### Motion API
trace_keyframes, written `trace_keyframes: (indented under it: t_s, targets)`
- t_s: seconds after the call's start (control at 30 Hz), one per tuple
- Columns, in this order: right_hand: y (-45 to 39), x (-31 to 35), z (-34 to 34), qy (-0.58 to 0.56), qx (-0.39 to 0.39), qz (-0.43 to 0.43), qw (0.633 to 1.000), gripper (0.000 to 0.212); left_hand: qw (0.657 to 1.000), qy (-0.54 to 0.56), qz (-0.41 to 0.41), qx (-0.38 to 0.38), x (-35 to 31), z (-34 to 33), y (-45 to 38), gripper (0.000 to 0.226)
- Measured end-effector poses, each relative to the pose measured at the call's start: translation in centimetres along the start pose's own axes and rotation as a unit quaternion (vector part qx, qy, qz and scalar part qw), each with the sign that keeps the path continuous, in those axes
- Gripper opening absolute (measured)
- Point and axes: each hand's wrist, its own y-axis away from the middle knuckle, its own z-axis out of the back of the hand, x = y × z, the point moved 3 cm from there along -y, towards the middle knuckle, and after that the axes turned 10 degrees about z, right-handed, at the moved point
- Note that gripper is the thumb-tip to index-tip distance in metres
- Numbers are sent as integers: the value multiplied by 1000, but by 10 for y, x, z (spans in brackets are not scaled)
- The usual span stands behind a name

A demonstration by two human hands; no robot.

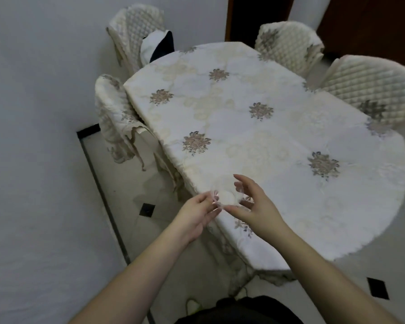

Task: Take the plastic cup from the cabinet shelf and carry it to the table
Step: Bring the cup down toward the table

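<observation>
A clear plastic cup (227, 195) is between my two hands, over the near left corner of the table (278, 136). I look down into its open mouth. My left hand (198, 215) pinches the cup's rim on the left side. On the right, my right hand (255, 204) curls around the cup, thumb under the near rim and fingers at the far side. Whether the cup's base touches the tablecloth I cannot tell. The table wears a white cloth with flower prints.
Several chairs with quilted covers (117, 118) (288, 45) (369, 90) ring the table. A white wall (33, 136) runs close on the left. The tiled floor (126, 195) has small black insets. A dark wooden door (372, 24) is at the back right.
</observation>
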Motion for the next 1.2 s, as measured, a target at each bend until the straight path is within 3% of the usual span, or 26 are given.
trace_keyframes:
  t_s: [0.37,0.63,0.73,0.9,1.03,1.2]
  targets:
    - [-14,-60,50,-6,-42,-49,998,67,995,-79,55,-18,8,-52,-65,15]
    - [-33,-91,34,-2,-53,-101,993,77,993,-89,76,-30,9,-39,-103,28]
    - [-42,-99,23,25,-58,-114,991,76,992,-92,87,-6,7,-28,-119,23]
    - [-51,-106,6,37,-97,-142,984,73,980,-191,55,8,-4,-13,-138,15]
    - [-54,-111,-4,53,-116,-154,980,75,966,-257,30,-24,-9,-6,-148,20]
    - [-53,-121,-13,77,-127,-175,973,79,963,-266,31,-11,-10,-4,-157,14]
